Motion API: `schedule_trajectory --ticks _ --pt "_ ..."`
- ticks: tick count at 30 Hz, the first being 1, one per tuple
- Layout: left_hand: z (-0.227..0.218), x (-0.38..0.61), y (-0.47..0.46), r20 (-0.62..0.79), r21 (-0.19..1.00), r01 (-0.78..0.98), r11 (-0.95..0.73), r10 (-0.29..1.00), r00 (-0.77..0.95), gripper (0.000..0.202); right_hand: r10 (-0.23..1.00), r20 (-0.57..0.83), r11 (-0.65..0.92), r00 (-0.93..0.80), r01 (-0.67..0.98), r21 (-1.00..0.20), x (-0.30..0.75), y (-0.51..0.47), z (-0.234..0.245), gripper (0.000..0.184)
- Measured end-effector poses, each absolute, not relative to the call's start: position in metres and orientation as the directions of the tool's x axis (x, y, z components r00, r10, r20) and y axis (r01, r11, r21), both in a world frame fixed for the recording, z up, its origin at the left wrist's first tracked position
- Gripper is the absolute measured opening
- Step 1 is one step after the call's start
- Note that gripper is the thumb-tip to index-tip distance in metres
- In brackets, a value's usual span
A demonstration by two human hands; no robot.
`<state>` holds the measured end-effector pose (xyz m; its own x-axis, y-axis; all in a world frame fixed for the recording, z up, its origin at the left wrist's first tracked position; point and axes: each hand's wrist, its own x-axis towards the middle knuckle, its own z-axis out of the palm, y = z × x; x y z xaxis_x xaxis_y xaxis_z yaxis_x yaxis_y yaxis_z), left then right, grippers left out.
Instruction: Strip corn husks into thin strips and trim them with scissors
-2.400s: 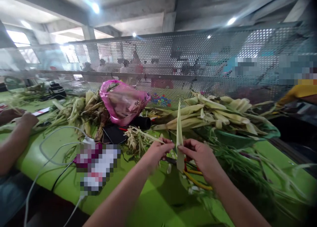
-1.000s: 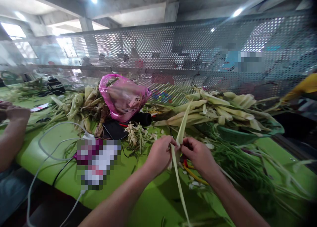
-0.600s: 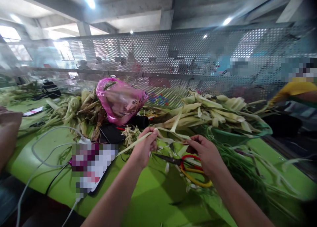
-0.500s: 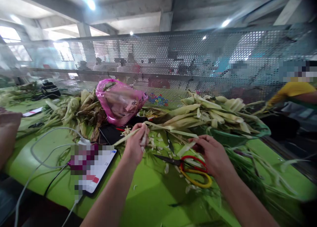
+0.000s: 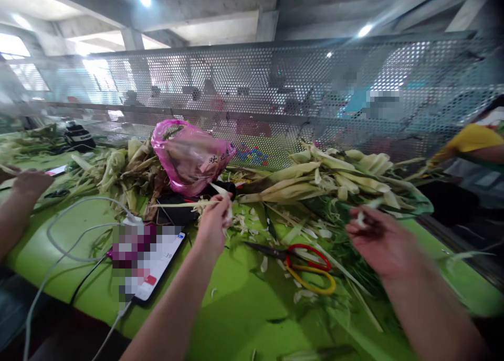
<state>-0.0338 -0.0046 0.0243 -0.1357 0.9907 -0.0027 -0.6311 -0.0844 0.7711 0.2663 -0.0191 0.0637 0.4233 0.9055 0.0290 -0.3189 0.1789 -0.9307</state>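
My left hand (image 5: 213, 220) is closed on a thin pale strip of leaf (image 5: 179, 204) that sticks out to the left over the green table (image 5: 236, 319). My right hand (image 5: 384, 240), smeared by motion, is out to the right near the green basin (image 5: 423, 206) and pinches a small pale leaf scrap (image 5: 364, 212). Between my hands lie scissors (image 5: 305, 261) with red and yellow handles, on loose leaf bits.
A pile of pale husk leaves (image 5: 334, 174) fills the basin. A pink plastic bag (image 5: 189, 153) and dried husks (image 5: 126, 174) lie behind. A phone (image 5: 151, 261) with white cables sits at the left. Another person's hand (image 5: 29, 182) is far left. A perforated metal screen (image 5: 275, 88) borders the table.
The upright leaf I held in both hands has been torn into strips. My hands have moved apart, the left going left with one strip, the right swinging out right.
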Motion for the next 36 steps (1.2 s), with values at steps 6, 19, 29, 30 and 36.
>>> schedule_trajectory --ticks 6,19,29,30,36 --pt "0.013 0.015 -0.026 -0.04 0.897 -0.429 0.108 0.986 0.164 0.033 0.993 -0.078 -0.054 0.093 -0.239 -0.97 0.181 -0.034 0.034 0.031" --pt "0.007 0.027 -0.032 -0.089 0.924 -0.348 0.159 0.974 0.208 0.026 0.998 0.05 0.045 0.036 0.11 -0.993 0.165 -0.038 0.019 0.037" --pt "0.011 0.026 -0.037 -0.076 0.878 -0.429 0.212 0.947 0.312 0.04 0.996 -0.013 -0.011 0.092 -0.024 -1.0 0.161 -0.04 0.022 0.044" --pt "0.012 0.027 -0.037 -0.071 0.87 -0.44 0.221 0.94 0.333 0.039 0.997 -0.041 -0.038 0.07 -0.047 -0.998 0.161 -0.04 0.022 0.044" --pt "0.012 0.023 -0.032 -0.175 0.769 -0.506 0.391 0.889 0.423 0.03 0.997 -0.055 -0.052 0.055 -0.054 -0.997 0.168 -0.038 0.021 0.036"
